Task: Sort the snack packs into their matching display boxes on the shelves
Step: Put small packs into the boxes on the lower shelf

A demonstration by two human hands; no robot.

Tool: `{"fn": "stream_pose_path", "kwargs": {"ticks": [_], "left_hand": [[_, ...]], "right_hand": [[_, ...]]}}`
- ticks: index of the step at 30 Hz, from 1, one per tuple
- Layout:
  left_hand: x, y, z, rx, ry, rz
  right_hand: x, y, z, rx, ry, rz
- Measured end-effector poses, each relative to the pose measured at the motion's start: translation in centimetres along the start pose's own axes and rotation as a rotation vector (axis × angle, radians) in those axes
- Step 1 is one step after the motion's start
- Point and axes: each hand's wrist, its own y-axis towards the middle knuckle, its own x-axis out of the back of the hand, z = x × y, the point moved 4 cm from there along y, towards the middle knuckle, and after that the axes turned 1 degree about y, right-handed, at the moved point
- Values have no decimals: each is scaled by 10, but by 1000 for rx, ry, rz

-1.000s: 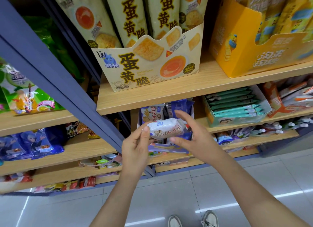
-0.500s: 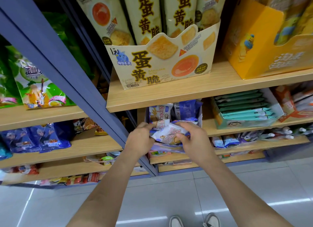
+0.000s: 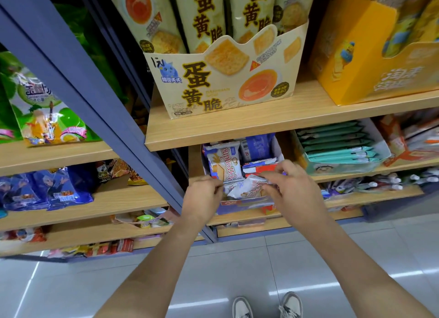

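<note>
Two hands pinch one wafer pack (image 3: 247,190): left hand (image 3: 202,196) at nine o'clock, right hand (image 3: 295,194) at three. Judged light, crinkly, crushable; hold the end seals.

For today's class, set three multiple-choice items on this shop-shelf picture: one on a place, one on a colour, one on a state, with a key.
1. Where is the white snack pack?
A) on the floor
B) at the blue display box, on the shelf under the cream box
C) in the yellow box

2. What colour are the flat packs stacked further right on that shelf?
A) red
B) black
C) teal

3. What holds the white snack pack?
A) the left hand alone
B) both hands
C) nothing

Key:
1 B: the pack sits just over that box's front edge.
2 C: the stacked packs are green-blue.
3 B: the left hand and right hand pinch its two ends.
</note>
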Motion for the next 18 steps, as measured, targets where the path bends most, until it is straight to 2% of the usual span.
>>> {"fn": "stream_pose_path", "kwargs": {"ticks": [3,5,7,9,13,15,18], "left_hand": [[5,1,-3,62,130,-1],[11,4,-6,107,129,33],[22,2,-9,151,32,-8],[33,-1,-19,166,-183,-33],[27,-8,-42,343,-835,321],[24,-12,-41,447,-1134,419],[19,-15,-34,387,-1346,471]], "right_hand": [[12,-7,-13,-131,258,-130],[12,-8,-18,-229,489,-160],[11,-7,-14,-181,598,-190],[8,-5,-7,-98,631,-208],[2,3,4,-7,755,-203],[-2,8,4,-47,875,-181],[-10,13,6,-175,1101,-109]]}}
